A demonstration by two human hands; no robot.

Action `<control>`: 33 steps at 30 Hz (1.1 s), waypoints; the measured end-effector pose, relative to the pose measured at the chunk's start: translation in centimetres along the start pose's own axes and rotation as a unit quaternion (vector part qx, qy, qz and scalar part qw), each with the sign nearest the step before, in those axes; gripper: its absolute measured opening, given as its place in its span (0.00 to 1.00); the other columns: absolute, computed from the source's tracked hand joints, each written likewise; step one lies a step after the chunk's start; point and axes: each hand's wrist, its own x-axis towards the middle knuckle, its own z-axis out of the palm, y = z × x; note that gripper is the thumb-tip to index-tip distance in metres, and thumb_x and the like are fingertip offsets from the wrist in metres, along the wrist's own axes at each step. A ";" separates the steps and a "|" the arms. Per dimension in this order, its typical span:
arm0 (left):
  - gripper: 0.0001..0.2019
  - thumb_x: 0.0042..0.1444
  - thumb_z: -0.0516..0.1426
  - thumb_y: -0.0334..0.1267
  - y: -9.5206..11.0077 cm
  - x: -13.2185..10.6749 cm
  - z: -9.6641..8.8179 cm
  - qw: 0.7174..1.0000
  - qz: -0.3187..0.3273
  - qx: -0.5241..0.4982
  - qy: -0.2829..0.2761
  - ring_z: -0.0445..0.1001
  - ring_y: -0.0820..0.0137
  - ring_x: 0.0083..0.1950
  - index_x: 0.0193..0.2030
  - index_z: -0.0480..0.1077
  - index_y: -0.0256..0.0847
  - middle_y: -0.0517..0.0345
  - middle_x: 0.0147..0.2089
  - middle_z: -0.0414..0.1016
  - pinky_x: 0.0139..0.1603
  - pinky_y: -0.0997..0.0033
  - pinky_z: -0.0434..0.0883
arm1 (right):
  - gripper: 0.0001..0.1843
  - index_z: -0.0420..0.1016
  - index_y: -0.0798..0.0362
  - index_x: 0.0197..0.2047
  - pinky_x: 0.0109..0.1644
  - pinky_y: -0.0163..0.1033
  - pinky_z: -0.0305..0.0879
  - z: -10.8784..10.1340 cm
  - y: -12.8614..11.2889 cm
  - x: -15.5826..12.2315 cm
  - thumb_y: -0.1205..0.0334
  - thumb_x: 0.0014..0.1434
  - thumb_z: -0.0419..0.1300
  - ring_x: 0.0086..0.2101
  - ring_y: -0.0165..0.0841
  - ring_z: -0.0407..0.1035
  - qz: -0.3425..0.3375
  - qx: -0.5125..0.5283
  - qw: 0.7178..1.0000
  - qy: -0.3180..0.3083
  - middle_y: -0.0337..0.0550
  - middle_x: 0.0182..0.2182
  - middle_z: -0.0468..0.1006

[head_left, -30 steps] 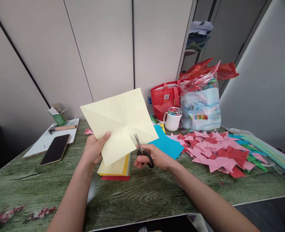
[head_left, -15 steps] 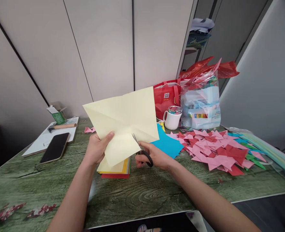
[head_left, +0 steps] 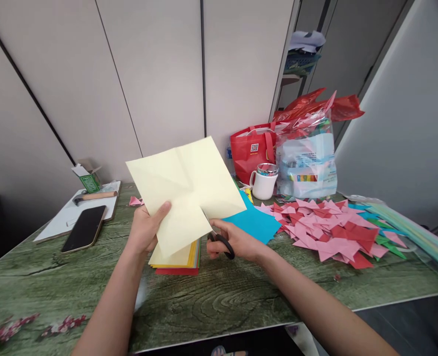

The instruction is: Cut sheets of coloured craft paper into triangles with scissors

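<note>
My left hand (head_left: 147,228) grips a pale yellow square sheet of paper (head_left: 183,190) by its lower left edge and holds it up above the table. My right hand (head_left: 237,241) is closed on black-handled scissors (head_left: 220,241), whose blades reach into a cut running from the sheet's lower right edge toward its middle. Crease lines cross the sheet. Under both hands lies a stack of coloured paper (head_left: 177,258) with a yellow sheet on top and red at the bottom.
A blue sheet (head_left: 256,222) and a heap of pink and red folded triangles (head_left: 326,232) lie to the right. Behind stand a white mug (head_left: 264,184), a red bag (head_left: 250,151) and a plastic bag (head_left: 308,158). At left lie a phone (head_left: 85,227), a hammer (head_left: 92,196) and a small green box (head_left: 88,179).
The scissors have gone further into the yellow sheet, their blades now mostly hidden behind it. The sheet has turned slightly in my left hand.
</note>
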 end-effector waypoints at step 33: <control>0.14 0.41 0.63 0.38 -1.1 -0.6 0.0 0.995 0.018 0.064 -0.077 0.75 0.63 0.36 0.37 0.74 0.36 0.50 0.40 0.78 0.34 0.67 0.73 | 0.23 0.70 0.55 0.36 0.36 0.39 0.65 0.2 1.8 1.3 0.61 0.34 0.69 0.36 0.38 0.71 -0.127 0.018 0.989 0.073 0.43 0.31 0.77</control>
